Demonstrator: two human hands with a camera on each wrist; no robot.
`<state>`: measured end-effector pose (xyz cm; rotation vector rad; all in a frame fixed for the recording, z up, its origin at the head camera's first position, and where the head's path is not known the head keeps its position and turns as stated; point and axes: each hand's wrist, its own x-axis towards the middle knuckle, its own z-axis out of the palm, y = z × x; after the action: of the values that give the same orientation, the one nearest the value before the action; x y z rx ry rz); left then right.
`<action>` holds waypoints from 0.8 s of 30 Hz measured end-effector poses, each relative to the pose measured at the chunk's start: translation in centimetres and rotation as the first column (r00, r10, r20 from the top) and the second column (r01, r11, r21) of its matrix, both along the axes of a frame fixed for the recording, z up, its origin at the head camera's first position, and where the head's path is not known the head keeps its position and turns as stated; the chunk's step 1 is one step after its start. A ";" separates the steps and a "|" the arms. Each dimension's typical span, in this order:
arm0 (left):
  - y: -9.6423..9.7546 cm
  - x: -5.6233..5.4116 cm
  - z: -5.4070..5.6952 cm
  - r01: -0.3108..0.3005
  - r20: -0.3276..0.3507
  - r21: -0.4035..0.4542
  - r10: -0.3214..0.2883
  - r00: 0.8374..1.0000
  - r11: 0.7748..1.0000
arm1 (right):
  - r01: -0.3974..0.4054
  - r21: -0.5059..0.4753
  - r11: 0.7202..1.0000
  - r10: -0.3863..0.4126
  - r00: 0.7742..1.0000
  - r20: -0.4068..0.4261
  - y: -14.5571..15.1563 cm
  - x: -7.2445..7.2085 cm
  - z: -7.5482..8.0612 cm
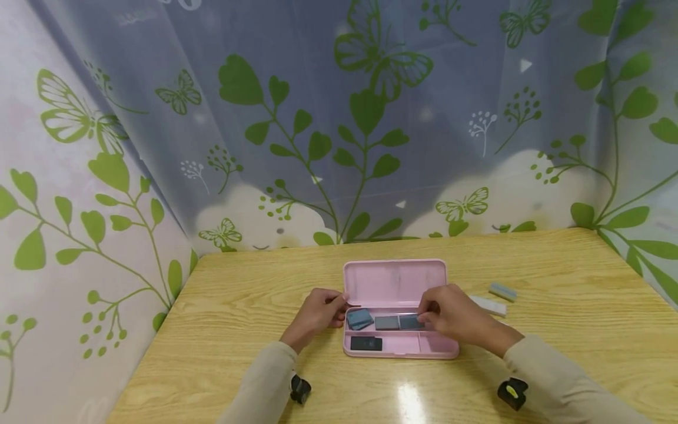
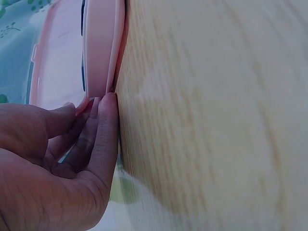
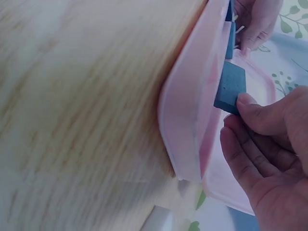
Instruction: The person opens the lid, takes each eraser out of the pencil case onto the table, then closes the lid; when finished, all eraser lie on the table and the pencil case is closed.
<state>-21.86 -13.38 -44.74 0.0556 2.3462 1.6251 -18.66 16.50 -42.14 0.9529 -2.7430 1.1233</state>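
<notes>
A pink pencil case (image 1: pixel 399 356) lies with its lid (image 1: pixel 396 281) raised at the back. My right hand (image 1: pixel 452 312) is over its right half, and thumb and fingers pinch the end of a dark blue-grey block (image 3: pixel 232 86), like an eraser. In the right wrist view that block tilts up over the case's rim. Beside it in the back compartment are a grey block (image 1: pixel 386 323) and a blue block (image 1: pixel 360 318). My left hand (image 1: pixel 320 312) grips the case's left end by the hinge, thumb at the lid (image 2: pixel 57 62), fingertips low against the side.
A small black block (image 1: pixel 366 343) lies in the front compartment, left of a divider. Right of the case, partly behind my right hand, a white block (image 1: pixel 489 305) and a grey-blue block (image 1: pixel 502 291) rest on the wooden table (image 1: pixel 238 294). Patterned cloth (image 1: pixel 296 147) hangs behind.
</notes>
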 end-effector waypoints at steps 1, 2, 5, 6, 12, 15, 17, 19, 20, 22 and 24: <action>0.0 0.0 0.0 0.000 0.000 0.002 0.000 1.000 1.000 | -0.002 -0.011 1.000 0.002 1.000 -0.002 0.1 0.0 0.1; 0.0 0.0 0.0 0.000 0.000 0.002 0.000 1.000 1.000 | -0.001 -0.018 1.000 0.001 1.000 0.006 0.3 0.1 0.3; -0.1 0.0 0.0 0.002 -0.001 0.005 -0.002 1.000 1.000 | 0.002 -0.024 1.000 -0.002 1.000 -0.002 0.7 0.1 0.8; -0.1 0.0 0.0 0.002 -0.001 0.005 -0.002 1.000 1.000 | 0.003 -0.023 1.000 -0.003 1.000 -0.006 0.8 0.2 1.0; -0.1 -0.1 -0.2 0.005 -0.002 0.005 -0.005 1.000 1.000 | 0.013 -0.011 1.000 -0.013 0.999 -0.039 2.2 0.4 1.9; -0.1 -0.1 -0.2 0.002 -0.002 0.001 -0.002 1.000 1.000 | 0.024 -0.009 1.000 -0.024 0.999 -0.045 3.1 0.6 2.3; -0.1 -0.1 -0.2 -0.001 -0.002 0.000 0.001 1.000 1.000 | 0.031 -0.004 1.000 -0.031 0.998 -0.056 3.7 0.6 2.6; -0.1 0.0 -0.1 0.000 -0.007 -0.003 0.000 1.000 1.000 | 0.042 0.005 0.999 -0.041 0.997 -0.063 4.3 0.7 2.8; -0.1 0.0 -0.1 0.000 -0.007 -0.002 0.000 1.000 1.000 | 0.046 0.012 0.999 -0.045 0.997 -0.069 4.6 0.8 2.9; -0.1 0.0 -0.1 -0.002 -0.006 -0.002 0.002 1.000 1.000 | 0.060 0.026 0.998 -0.057 0.995 -0.087 5.3 0.8 3.0; -0.1 0.0 -0.1 -0.001 -0.006 -0.004 0.001 1.000 1.000 | 0.073 0.038 0.997 -0.070 0.993 -0.096 6.0 0.8 3.0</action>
<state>-21.86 -13.45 -44.80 0.0581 2.3543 1.6233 -17.89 22.49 -39.13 0.8804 -2.7109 0.9880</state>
